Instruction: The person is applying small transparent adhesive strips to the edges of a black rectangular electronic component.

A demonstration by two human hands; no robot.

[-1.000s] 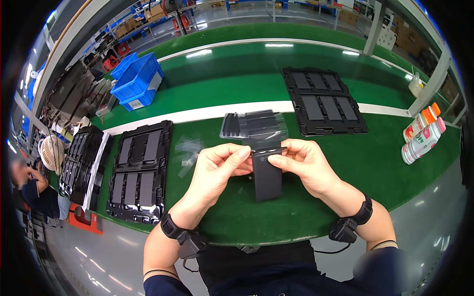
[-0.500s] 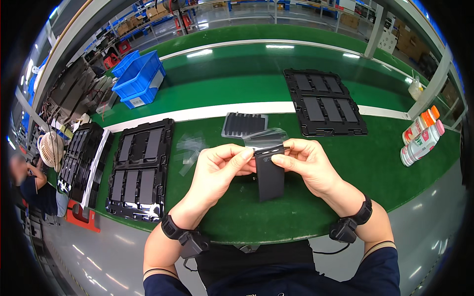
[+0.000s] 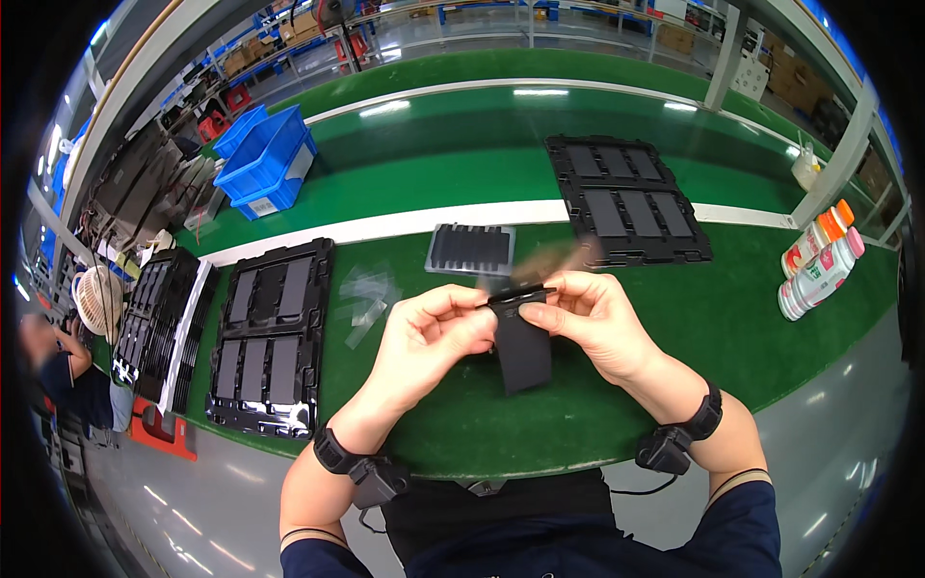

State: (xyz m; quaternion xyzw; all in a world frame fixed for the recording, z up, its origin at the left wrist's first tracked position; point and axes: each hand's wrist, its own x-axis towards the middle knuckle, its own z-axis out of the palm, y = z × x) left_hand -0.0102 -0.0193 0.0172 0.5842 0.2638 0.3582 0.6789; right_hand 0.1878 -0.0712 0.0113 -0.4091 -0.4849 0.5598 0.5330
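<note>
Right hand: thumb pressed on the face of a flat black piece, at its upper right corner, with my fingers curled behind; clamped on the piece. Left hand: thumb and forefinger at the upper left edge of the same piece; whether they pinch it or only touch it, I cannot tell. The piece hangs between my 2 hands, its long side running down toward me and slightly tilted, above the green bench. At its upper end, a blurred strip slants up to the right; outline smeared by motion.

Beyond my hands, near them: 1 clear sheet with dark strips on the bench. Left of my left hand: loose clear film pieces, overlapping. Farther left: 1 black tray with 5 grey rectangles visible, 2 in the far row and 3 in the near row. Beside it, a stack of black trays.

Far right: 1 black tray with 6 grey rectangles, 2 rows of 3. Far left: blue bins. Right end: 2 bottles, caps orange and pink, standing side by side.
</note>
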